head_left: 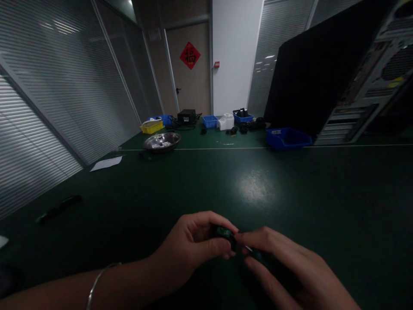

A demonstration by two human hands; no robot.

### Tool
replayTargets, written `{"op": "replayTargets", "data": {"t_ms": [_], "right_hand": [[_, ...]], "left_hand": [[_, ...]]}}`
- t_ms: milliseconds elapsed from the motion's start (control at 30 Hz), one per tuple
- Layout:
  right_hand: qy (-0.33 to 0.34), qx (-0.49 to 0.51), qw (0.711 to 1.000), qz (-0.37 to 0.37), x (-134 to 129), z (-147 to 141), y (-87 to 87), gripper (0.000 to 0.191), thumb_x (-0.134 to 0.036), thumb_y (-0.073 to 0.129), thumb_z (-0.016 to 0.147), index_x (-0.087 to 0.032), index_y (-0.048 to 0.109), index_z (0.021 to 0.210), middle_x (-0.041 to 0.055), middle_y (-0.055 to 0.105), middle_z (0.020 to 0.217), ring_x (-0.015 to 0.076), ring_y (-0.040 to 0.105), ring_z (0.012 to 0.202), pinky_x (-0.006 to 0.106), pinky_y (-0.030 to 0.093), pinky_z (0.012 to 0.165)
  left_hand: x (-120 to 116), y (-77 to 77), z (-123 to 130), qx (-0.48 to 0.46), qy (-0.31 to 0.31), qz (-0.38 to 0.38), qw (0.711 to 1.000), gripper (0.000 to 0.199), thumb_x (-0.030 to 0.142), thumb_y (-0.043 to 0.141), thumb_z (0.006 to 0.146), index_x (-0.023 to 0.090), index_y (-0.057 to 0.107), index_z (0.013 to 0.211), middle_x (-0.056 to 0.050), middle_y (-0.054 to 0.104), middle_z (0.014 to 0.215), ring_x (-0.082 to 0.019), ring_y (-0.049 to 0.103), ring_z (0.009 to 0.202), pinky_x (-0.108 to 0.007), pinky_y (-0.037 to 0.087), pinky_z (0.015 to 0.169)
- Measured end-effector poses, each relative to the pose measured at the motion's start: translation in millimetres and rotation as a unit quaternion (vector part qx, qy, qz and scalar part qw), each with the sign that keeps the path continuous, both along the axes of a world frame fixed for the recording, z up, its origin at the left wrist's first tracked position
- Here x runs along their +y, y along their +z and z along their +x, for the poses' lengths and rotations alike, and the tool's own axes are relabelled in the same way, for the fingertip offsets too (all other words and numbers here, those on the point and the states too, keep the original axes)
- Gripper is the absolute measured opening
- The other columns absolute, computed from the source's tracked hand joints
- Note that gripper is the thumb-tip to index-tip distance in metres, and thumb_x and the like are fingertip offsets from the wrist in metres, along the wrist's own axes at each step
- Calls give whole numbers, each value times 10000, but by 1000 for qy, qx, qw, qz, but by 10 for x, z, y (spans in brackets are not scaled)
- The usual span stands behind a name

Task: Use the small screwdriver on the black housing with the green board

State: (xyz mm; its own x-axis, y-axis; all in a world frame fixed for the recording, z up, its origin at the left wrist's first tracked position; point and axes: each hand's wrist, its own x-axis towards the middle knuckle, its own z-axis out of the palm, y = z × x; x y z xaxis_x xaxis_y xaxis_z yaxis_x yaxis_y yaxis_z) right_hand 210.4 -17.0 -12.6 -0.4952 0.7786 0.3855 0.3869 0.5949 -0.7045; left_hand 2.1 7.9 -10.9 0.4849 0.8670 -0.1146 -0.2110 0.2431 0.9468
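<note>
Low in the middle of the head view, my left hand (201, 241) is closed around a small black part with a green circuit board (223, 232) showing at its top. Thumb and fingers pinch it from both sides, hiding most of its body. Close on its right, my right hand (287, 262) has thumb and forefinger around a thin tool with a shiny metal shaft (248, 249). The shaft points toward the black part; dimness hides whether they touch. The tool's dark handle is mostly hidden beneath the fingers.
A dark green table (193, 185) spreads ahead. On it are a metal bowl (162, 141), a white paper (106, 163), a blue bin (288, 138), a yellow basket (152, 127) and a white plastic housing (226, 122). A large computer case (322, 73) stands at right; a dark strip (58, 209) lies left.
</note>
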Motion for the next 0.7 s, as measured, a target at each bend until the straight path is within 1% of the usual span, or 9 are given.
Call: {"op": "replayTargets", "data": {"t_ms": [133, 200, 300, 400, 467, 533, 633, 700], "right_hand": [[-32, 3, 999, 40, 9, 8, -8, 367, -95, 594, 856, -323, 608, 1143, -15, 738, 961, 159, 742, 872, 182, 605, 707], [-36, 8, 998, 46, 12, 13, -11, 382, -97, 594, 850, -328, 602, 1154, -22, 740, 937, 166, 746, 863, 181, 610, 682], [-35, 4, 999, 31, 12, 10, -11, 375, -103, 593, 861, -332, 602, 1158, -33, 734, 928, 149, 745, 827, 173, 610, 687], [-34, 3, 999, 29, 6, 3, -6, 388, -100, 591, 865, -332, 590, 1176, -33, 732, 948, 146, 740, 867, 173, 605, 719], [-35, 9, 999, 34, 2, 2, 0, 395, -101, 591, 862, -331, 584, 1182, -30, 732, 961, 155, 733, 915, 175, 603, 729], [-31, 8, 999, 23, 3, 1, 9, 388, -97, 578, 871, -328, 583, 1183, -28, 729, 985, 149, 729, 925, 179, 601, 751], [-18, 4, 1000, 9, 12, -7, 10, 394, -89, 572, 875, -330, 579, 1186, -33, 728, 1038, 131, 728, 914, 182, 593, 798], [-27, 8, 999, 24, 20, -12, -2, 425, -90, 584, 859, -339, 564, 1202, -35, 730, 1075, 136, 725, 943, 175, 590, 800]], "left_hand": [[7, -48, -26, -43, -12, 37, 998, 185, 157, 749, 785, 194, 702, 960, -21, 674, 903, -159, 626, 878, -296, 459, 822], [8, -65, -34, -51, -10, 28, 998, 169, 167, 743, 797, 201, 683, 952, -10, 650, 892, -154, 614, 877, -295, 441, 818], [3, -67, -37, -37, -10, -2, 999, 142, 188, 716, 833, 183, 660, 964, -13, 639, 892, -138, 604, 856, -292, 424, 817], [-3, -61, -28, -32, -2, 1, 999, 247, 156, 699, 840, 181, 602, 1066, -25, 625, 962, -149, 604, 908, -307, 424, 847], [-6, -68, -19, -41, 8, 17, 999, 343, 110, 709, 814, 192, 544, 1102, -36, 613, 1031, -172, 601, 967, -331, 430, 867], [-11, -84, -6, -50, 12, 28, 998, 378, 75, 726, 781, 195, 514, 1070, -50, 598, 1096, -182, 597, 995, -347, 434, 879], [-22, -100, 13, -46, 16, 19, 999, 324, 71, 731, 762, 187, 518, 978, -53, 566, 1151, -152, 600, 937, -337, 438, 869], [-30, -94, 22, -28, 17, 14, 999, 278, 87, 728, 759, 185, 531, 929, -56, 534, 1196, -147, 600, 912, -340, 445, 855]]}}
